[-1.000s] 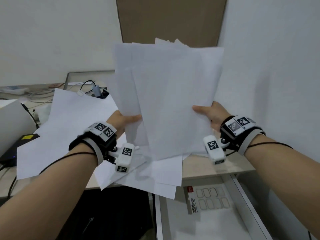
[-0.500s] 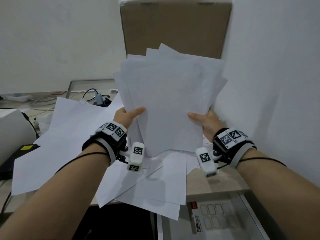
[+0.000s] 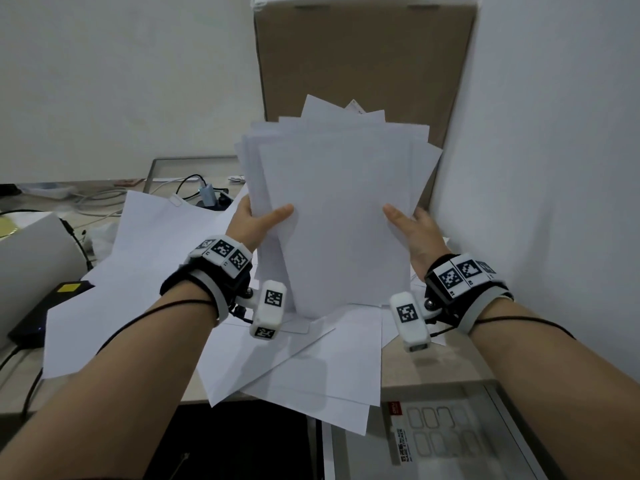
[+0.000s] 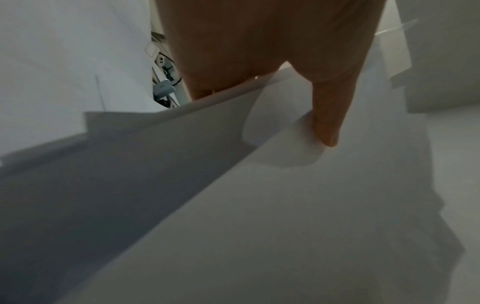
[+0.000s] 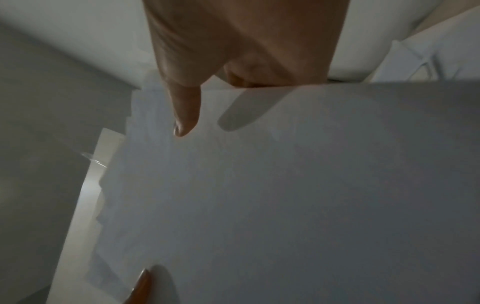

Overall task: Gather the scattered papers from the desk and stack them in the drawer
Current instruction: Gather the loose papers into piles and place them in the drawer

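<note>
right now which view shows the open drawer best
The head view: the drawer shows open at bottom right, below the desk edge, a printed card inside. Both wrist views are filled by the held stack of papers and thumbs; neither shows the drawer.

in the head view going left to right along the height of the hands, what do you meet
white cylinder → loose sheets on the desk → left hand → held stack of papers → right hand → white wall
</note>
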`<state>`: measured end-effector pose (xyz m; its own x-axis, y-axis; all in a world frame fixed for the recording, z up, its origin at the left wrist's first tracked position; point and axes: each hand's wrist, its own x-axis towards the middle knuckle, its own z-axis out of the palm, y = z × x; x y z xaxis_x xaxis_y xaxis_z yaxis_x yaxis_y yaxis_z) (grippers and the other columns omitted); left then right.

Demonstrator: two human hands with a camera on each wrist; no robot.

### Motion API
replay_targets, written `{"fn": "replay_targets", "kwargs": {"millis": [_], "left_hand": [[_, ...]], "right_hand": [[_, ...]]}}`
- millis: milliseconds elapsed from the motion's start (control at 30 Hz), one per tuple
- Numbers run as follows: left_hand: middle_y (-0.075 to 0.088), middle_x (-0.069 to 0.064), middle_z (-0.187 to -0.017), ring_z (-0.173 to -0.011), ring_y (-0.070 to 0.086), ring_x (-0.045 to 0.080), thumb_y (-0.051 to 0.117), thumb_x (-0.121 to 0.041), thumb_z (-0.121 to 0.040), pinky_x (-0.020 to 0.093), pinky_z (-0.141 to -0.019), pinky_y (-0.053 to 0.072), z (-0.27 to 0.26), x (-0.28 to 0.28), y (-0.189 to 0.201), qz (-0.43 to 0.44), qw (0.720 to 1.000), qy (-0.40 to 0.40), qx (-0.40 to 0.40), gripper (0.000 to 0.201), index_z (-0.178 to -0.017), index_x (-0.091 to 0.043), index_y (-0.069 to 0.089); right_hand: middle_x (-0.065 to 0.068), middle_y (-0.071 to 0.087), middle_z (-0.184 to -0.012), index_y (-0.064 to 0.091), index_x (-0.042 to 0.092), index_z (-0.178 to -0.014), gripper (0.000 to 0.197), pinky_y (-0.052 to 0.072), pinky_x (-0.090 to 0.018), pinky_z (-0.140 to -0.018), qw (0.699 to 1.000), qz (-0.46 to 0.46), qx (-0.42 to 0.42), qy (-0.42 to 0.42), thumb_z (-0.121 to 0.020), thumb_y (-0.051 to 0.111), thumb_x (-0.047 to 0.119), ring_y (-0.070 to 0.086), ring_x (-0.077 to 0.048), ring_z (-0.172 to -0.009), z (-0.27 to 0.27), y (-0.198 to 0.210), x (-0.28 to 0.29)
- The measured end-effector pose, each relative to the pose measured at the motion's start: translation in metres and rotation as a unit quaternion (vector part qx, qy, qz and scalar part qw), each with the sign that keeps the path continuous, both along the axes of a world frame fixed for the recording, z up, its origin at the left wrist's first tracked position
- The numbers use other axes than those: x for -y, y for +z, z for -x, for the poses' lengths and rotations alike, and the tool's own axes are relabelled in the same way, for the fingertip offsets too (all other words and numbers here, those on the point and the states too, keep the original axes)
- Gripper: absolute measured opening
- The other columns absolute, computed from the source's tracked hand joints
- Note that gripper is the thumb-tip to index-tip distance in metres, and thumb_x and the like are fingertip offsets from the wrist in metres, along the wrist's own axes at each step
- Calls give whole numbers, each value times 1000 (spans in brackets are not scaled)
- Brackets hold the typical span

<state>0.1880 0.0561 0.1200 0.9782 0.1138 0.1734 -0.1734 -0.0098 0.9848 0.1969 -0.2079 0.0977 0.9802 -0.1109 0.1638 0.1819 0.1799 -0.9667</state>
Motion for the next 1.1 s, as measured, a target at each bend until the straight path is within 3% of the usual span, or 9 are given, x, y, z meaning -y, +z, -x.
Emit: {"fn": "replay_targets", "kwargs": {"millis": [100,233,333,433,567,700,900,1000,1100], "left_hand": [[72,3,-110,-102,68,25,86,-54,-46,48,-94,52,3,2,-16,-13,1000,5,-26,74,-110,-22,65],[71,5,-106,-100,67,26,80,-46,-57,46,-95,51,7,9,-16,-5,999,26,-40,42,-91,-25,67],[70,8,-108,-101,67,28,77,-55,-50,47,-96,51,4,10,-11,10,998,52,-27,59,-96,-20,66],[70,4,-111,-103,67,25,78,-55,-49,47,-97,50,6,7,-8,9,999,34,-21,66,-104,-23,65],[70,3,-111,-101,68,21,80,-31,-71,47,-94,52,13,3,3,-4,1000,15,17,49,-116,-20,61],[66,3,-118,-106,65,18,81,-22,-72,38,-92,53,13,8,22,1,998,32,60,65,-128,-15,49],[59,2,-125,-111,62,16,86,-38,-57,38,-93,52,11,6,36,-16,994,51,91,96,-136,-18,35],[56,1,-130,-115,60,19,88,-49,-51,46,-96,51,10,-3,19,-13,997,56,46,112,-143,-28,28],[62,-2,-125,-110,63,18,87,-54,-49,46,-95,52,11,-5,-1,-37,999,18,5,108,-139,-22,37]], "right_hand": [[-7,70,-115,64,15,-115,41,51,-39,-94,996,14,-65,66,-77,74,30,68,-20,-101,4,-11,-1],[-11,69,-111,64,7,-114,33,51,-43,-96,998,12,-53,24,-83,71,14,67,-26,-101,3,-17,-12],[-8,71,-106,65,13,-104,20,52,-46,-93,999,38,-18,-12,-85,69,15,68,-25,-98,4,-14,-20],[-6,69,-111,60,9,-115,36,52,-42,-94,999,36,7,-37,-83,72,19,67,-22,-102,6,-11,-22],[0,65,-116,52,21,-114,42,50,-35,-95,998,36,37,-24,-79,76,15,63,-15,-108,13,-6,-19],[9,63,-111,48,30,-107,43,49,-35,-99,996,59,70,-17,-79,76,15,61,-5,-103,18,6,-26],[9,50,-139,30,31,-143,81,43,-30,-104,992,62,107,-22,-77,77,30,51,-4,-124,16,14,-28],[4,56,-133,31,29,-143,86,49,-32,-94,998,11,59,-36,-72,79,31,58,-11,-118,13,4,-23],[-5,68,-113,55,13,-126,54,55,-25,-69,1000,-16,-14,-12,-78,77,22,69,-17,-93,14,-5,-20]]}}
